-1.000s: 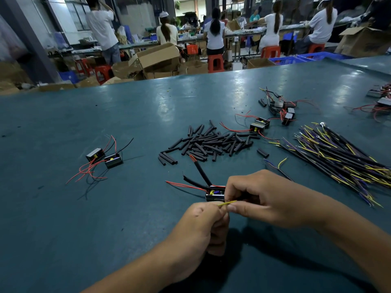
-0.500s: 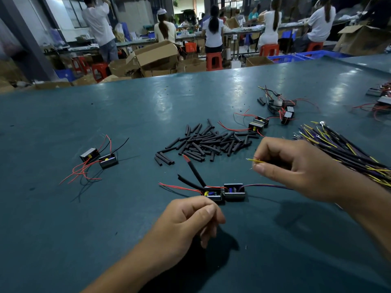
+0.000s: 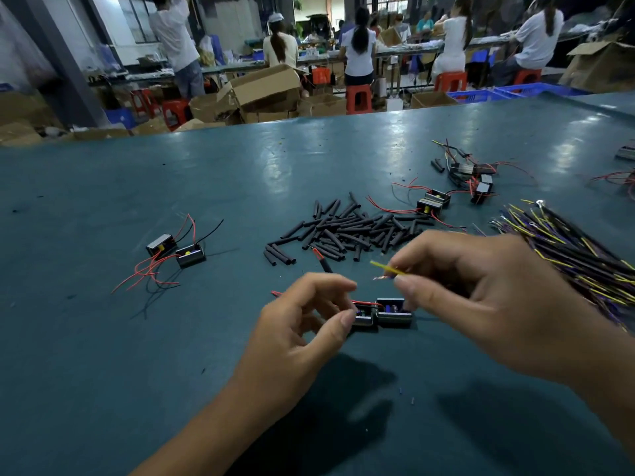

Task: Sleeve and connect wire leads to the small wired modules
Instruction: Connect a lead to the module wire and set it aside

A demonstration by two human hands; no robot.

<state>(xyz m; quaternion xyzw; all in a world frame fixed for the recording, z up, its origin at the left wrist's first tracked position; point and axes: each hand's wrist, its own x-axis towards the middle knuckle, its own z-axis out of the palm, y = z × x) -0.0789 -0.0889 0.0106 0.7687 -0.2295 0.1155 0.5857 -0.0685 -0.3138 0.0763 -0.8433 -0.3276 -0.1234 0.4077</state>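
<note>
Head view: right hand [image 3: 481,304] pinches a yellow lead [image 3: 386,268], its bare tip just above the paired modules [image 3: 381,312] on the table [image 3: 103,338]. Left hand [image 3: 302,324] hovers beside them, fingers curled, empty. Risk: the fine tip slips or frays before it seats.

Sleeve pile [image 3: 347,231] behind modules [image 3: 381,312]

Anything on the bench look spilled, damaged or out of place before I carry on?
Nothing looks damaged. The black sleeves lie in a loose scattered heap, with a few strays near the far modules. Small specks dot the table. The right hand pinches a yellow lead above the paired modules.
</note>
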